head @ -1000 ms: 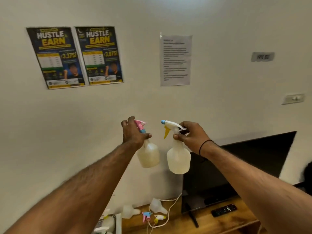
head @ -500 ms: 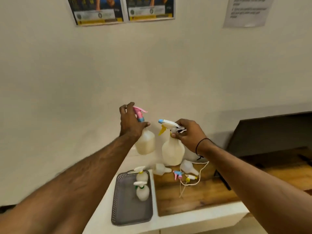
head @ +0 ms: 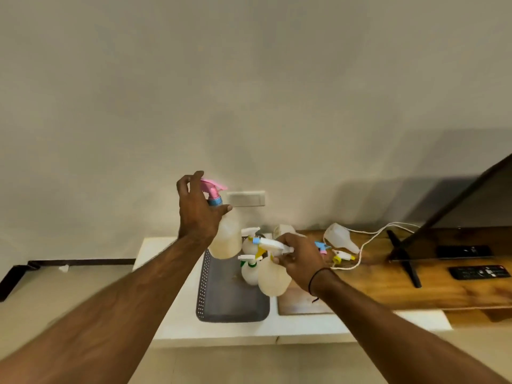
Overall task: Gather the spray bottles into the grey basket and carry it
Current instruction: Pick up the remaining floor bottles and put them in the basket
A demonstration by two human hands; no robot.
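Lowered since earlier: both bottles, now over basket (head: 230, 295) | left hand (head: 198, 214) gripping pink-top bottle (head: 225, 236) | right hand (head: 300, 259) gripping yellow-trigger bottle (head: 271, 275)

The two held spray bottles, one at centre (head: 225, 239) and one just below and right of it (head: 273, 277), look like translucent, milky plastic with a smooth, faintly glossy skin. Their trigger heads are opaque plastic: pink and blue (head: 213, 191), white with yellow (head: 270, 245). The grey basket (head: 221, 300) at lower centre is matt plastic, its wall perforated. It sits on a smooth white counter (head: 163, 245). At right, the wooden top (head: 388, 284) shows grain and a dull sheen. The wall (head: 249, 92) is matt paint. The black screen (head: 471, 203) seems glossy, though blurred.
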